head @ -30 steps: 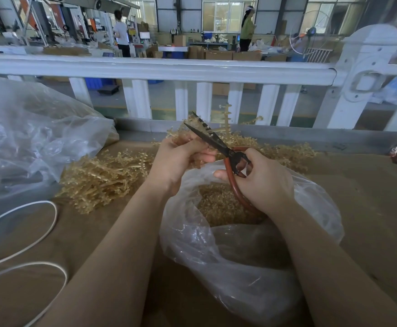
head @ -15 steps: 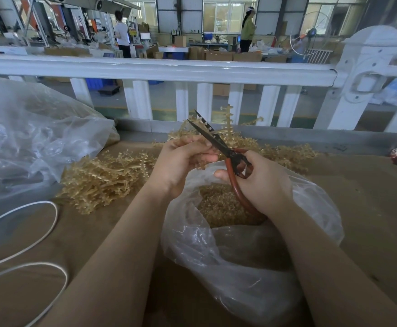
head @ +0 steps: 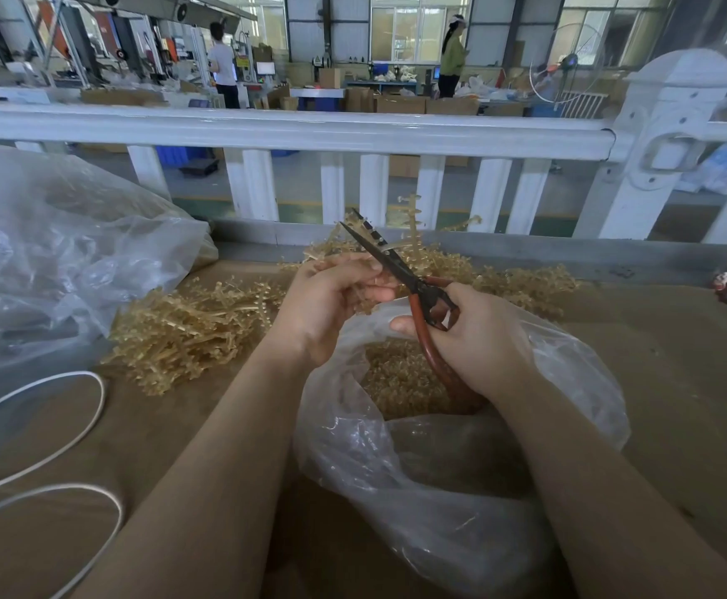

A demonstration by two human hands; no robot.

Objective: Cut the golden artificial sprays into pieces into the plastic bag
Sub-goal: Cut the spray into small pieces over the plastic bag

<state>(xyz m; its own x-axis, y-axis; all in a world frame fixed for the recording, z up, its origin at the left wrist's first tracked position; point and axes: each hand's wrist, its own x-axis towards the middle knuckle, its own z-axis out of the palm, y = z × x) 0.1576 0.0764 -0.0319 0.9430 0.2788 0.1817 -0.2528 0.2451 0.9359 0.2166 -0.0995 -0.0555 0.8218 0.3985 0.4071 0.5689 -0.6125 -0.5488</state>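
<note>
1. Since the earlier frames, both hands have stayed over the plastic bag (head: 461,477); the scissors (head: 389,259) have lifted slightly, blades parted in a narrow V.
2. Left hand (head: 331,304): fingers curled and clamped on a golden spray (head: 411,227), held just above the bag's mouth, its tip standing up beyond the blades.
3. Right hand (head: 478,339): fingers clamped on the red scissor handles, directly above the bag opening.
4. A branch of the held spray lies between the open blades. Cut pieces (head: 400,378) lie inside the bag.
5. The uncut pile (head: 193,330) lies on the worktop (head: 677,382), left of and behind the bag.
6. Step in hand, by judgement: a snip is set up, not yet closed.
7. Next move calls for closing the blades on the branch while keeping the cut over the bag's mouth, so the piece falls inside; the left fingers should stay clear of the blades.
</note>
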